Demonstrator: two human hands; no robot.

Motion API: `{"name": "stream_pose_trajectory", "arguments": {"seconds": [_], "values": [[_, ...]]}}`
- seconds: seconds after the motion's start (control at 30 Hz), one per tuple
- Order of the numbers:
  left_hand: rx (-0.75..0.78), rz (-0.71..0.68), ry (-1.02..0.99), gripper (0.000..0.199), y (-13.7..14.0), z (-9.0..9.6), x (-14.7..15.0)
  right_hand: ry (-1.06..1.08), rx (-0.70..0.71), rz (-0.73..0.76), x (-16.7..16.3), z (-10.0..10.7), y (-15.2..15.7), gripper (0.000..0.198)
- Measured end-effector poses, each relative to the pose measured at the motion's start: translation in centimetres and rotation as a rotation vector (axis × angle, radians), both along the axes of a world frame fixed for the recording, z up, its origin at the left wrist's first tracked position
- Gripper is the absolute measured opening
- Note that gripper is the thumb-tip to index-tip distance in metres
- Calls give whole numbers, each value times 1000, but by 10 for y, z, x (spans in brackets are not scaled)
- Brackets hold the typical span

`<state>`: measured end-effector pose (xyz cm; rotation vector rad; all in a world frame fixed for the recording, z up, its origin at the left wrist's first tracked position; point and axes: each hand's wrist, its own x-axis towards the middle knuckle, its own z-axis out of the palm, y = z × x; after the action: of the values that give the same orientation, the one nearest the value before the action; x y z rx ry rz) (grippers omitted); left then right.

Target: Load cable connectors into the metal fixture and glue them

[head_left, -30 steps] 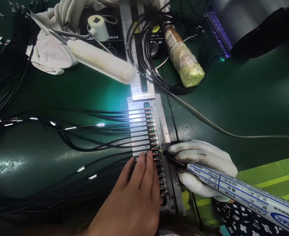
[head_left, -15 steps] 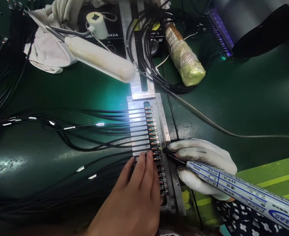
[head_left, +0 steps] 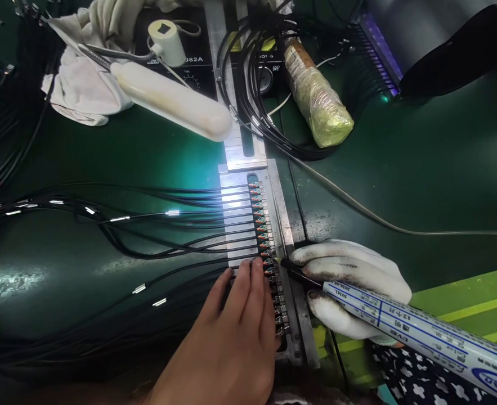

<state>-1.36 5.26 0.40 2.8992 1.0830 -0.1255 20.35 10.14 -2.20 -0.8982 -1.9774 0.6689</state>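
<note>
One camera is sitting on the person's head, and it is looking forward and down at a green table (head_left: 421, 174). It is looking from above and close up, from the near end of the metal plate (head_left: 233, 178). The plate is lying near the middle of the view. Left of the plate's near part, the bare left hand (head_left: 237, 332) is looking very big. Right of the plate, the gloved right hand (head_left: 360, 275) is showing, and the view's edge is cutting off the white pen (head_left: 400, 319). Past the plate's far end, a black box (head_left: 201, 73) is looking farther away.
</note>
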Motion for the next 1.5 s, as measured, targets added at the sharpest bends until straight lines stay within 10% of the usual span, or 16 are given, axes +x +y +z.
{"name": "stream_pose_trajectory", "arguments": {"seconds": [1.5], "values": [[-9, -20, -21, 43, -7, 13, -4, 3, 5, -55, -4, 0, -12, 22]]}}
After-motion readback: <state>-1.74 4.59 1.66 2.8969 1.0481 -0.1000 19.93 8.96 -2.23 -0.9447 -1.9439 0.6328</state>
